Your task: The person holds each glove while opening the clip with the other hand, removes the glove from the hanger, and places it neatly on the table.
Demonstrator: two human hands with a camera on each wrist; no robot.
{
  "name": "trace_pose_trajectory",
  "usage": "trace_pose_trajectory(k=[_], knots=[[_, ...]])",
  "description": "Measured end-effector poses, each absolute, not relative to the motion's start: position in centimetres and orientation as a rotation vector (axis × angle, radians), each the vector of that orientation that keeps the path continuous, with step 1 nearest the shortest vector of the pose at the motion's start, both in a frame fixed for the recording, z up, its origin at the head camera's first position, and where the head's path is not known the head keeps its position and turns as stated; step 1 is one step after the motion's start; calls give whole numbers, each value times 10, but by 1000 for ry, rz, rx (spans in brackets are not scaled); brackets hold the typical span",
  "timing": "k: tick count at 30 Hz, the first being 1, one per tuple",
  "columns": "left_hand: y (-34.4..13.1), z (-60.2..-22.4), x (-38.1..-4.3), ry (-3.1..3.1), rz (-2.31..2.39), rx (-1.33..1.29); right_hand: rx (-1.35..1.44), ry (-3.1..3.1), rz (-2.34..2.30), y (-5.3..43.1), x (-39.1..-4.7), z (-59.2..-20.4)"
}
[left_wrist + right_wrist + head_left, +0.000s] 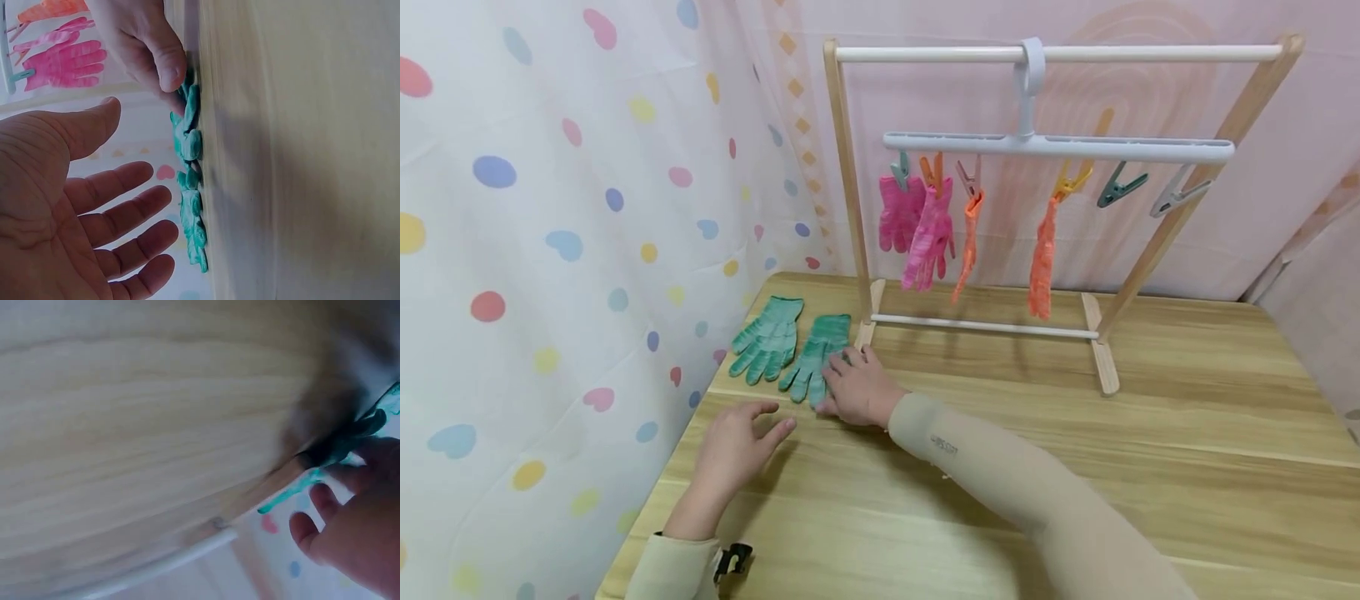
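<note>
Two green striped knit gloves lie side by side on the table, the left glove palm-flat with fingers toward me, the right glove partly covered by my right hand. The right fingers, loosely bent and spread, touch that glove along its right side; in the right wrist view the fingertips show separately against it. My left hand hovers just in front of the gloves, holding nothing. From the left wrist view, its fingers are relaxed and apart, and both gloves appear edge-on as a green strip.
A wooden rack stands behind, its foot beside the right glove. From its white hanger hang pink gloves and orange gloves on clothespins; a dark green clothespin and a grey clothespin hang bare. A dotted curtain borders the left.
</note>
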State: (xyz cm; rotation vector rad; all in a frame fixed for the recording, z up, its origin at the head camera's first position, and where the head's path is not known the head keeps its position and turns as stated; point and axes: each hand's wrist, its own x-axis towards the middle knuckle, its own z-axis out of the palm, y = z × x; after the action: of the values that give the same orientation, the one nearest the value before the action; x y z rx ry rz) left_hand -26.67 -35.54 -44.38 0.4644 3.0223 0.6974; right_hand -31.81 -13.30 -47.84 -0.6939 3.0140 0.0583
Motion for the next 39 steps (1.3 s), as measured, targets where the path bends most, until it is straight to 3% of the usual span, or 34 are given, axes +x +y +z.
trace_pose_trajectory(k=[7,14,20,28,34,39], knots=[[-348,-443,-268,2986,698,448,-811,3050,95,-124,-316,-479],[-341,-445,-270,2970,685,470,-724,2973,34,-120,-318,-480],[-338,-448,-269,2955,696,460,-799,2927,-114,-94,-299,-476],[-329,-449,-272,2938,687,527,-735,2944,-288,15,-250,-462],[-320,-449,-277,2930,707,593,-504,3130,-409,114,-219,-460],[-302,-442,-284,2860,752,661,-204,3114,-744,164,-210,-444]])
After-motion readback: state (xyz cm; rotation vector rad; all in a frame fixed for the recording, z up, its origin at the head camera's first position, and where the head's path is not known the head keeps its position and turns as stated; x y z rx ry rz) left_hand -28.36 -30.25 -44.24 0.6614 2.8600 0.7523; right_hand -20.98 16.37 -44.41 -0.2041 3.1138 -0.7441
